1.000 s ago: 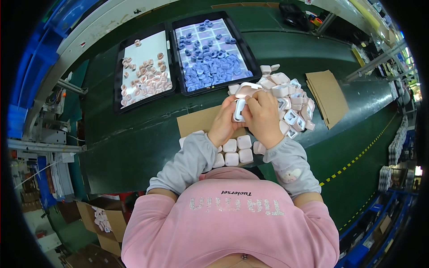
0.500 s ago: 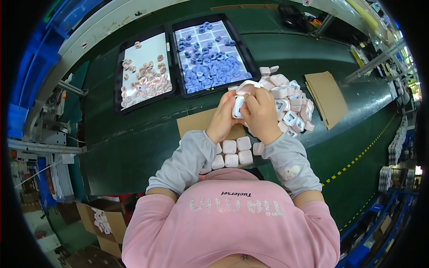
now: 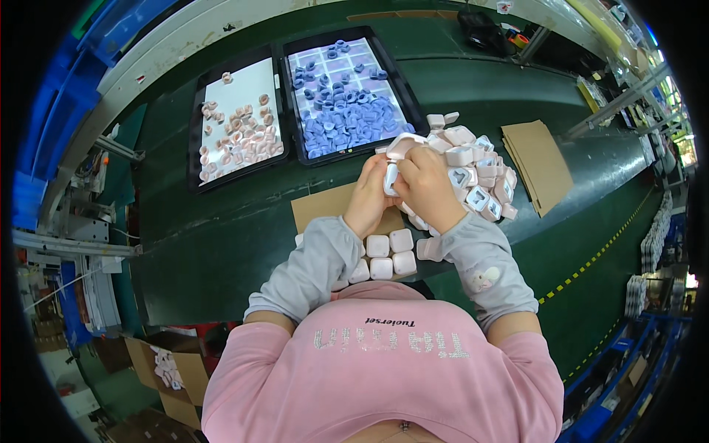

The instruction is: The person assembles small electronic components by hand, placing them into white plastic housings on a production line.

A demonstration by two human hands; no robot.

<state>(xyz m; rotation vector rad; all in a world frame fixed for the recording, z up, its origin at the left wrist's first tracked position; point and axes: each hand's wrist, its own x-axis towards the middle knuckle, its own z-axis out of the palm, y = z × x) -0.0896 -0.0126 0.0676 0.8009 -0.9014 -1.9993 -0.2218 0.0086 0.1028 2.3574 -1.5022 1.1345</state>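
Observation:
Both hands are closed around one small pale pink hinged case point(image 3: 391, 179), its lid raised and its white inner face showing. My left hand point(image 3: 366, 199) grips the case from the left side. From the right, my right hand point(image 3: 429, 189) presses its fingers at the white inner part; whether a small piece sits under those fingertips is hidden. Right beside that hand lies a heap of similar cases point(image 3: 484, 166), several with dark cut-outs in their white insides. Closer to my body, closed cases point(image 3: 379, 246) stand in rows on a cardboard sheet point(image 3: 314, 209).
Farther off, one black-rimmed tray point(image 3: 242, 125) carries small pinkish pieces, and another point(image 3: 347, 118) carries many blue ones. Flat cardboard pieces point(image 3: 538, 166) lie right of the heap on the green table point(image 3: 221, 236). An open carton point(image 3: 193, 373) stands at lower left.
The held case has shifted slightly left, and both hands stay on it. My right forearm has moved a little, showing more of the cases beside it.

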